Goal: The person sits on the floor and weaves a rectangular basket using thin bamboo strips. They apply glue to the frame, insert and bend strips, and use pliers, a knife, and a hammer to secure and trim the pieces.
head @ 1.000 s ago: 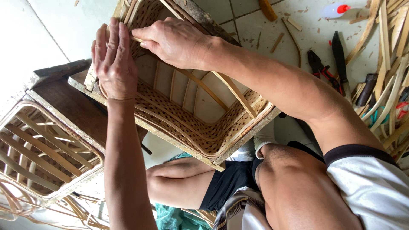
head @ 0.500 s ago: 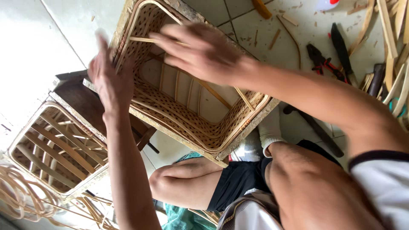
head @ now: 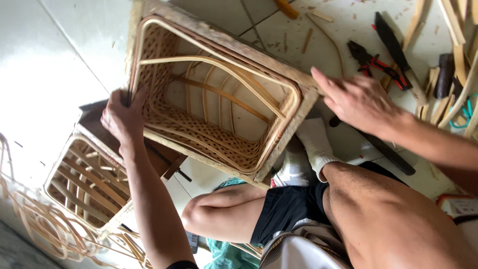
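A pale tiled floor [head: 74, 55] is seen spread under everything, and on it, tipped so that its open side is turned toward the camera, a large rattan basket in a wooden frame [head: 214, 94] is propped just above the bent knees. Its woven lattice wall and curved cane ribs are shown inside. To the lower left a second rattan basket [head: 87, 182] is seen, partly tucked under the first, with loose cane strips [head: 45, 229] curled beside it. The big basket's left edge is gripped by the left hand [head: 122, 119], fingers wrapped over the rim. At the opposite corner the right hand [head: 358, 102] is held open, fingers stretched out flat, nothing clasped; whether the frame is actually touched cannot be told. A foot in a white sock [head: 311, 144] is planted against the basket's lower right corner. Beyond the right hand, red-handled pliers [head: 371, 62] and a dark-handled knife [head: 396, 50] are laid on the floor among cane offcuts [head: 458, 35].
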The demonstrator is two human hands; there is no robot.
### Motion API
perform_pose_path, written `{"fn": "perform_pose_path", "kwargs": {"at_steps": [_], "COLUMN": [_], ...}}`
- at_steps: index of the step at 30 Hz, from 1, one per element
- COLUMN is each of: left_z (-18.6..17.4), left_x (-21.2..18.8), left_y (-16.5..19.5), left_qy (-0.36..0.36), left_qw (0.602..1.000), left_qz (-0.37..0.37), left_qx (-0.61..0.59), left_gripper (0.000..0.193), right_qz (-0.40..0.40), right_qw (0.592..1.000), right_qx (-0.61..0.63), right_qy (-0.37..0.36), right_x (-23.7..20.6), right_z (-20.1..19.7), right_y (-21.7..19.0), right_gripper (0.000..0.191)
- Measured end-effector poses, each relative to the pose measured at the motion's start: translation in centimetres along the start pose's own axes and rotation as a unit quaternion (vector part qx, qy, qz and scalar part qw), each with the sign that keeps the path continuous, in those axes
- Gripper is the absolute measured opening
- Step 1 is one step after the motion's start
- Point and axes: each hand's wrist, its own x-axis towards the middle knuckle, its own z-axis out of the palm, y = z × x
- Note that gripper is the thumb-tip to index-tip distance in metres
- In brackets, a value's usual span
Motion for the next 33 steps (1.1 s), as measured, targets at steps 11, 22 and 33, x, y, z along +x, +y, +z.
{"fn": "perform_pose_path", "kwargs": {"at_steps": [11,22,33], "left_z": [0.7,0.2,0.6], "left_x": [-2.3,-5.9,-7.4], "left_y": [-3.6,-1.5,2.0], "left_qy": [-0.075,-0.058,-0.076], "left_qw": [0.995,0.991,0.975], "left_qz": [-0.05,-0.082,-0.209], "left_qx": [0.05,0.092,0.014], "left_gripper": [0.06,0.057,0.053], "right_qz": [0.058,0.18,0.124], "right_qw": [0.979,0.977,0.982], "right_qx": [-0.034,0.103,0.078], "right_qy": [0.191,0.05,0.118], "right_x": [8.8,-15.8,-20.5], "right_z": [2.3,5.0,9.5], "right_y": [7.0,1.7,8.8], "right_gripper": [0.022,0.042,0.029]}}
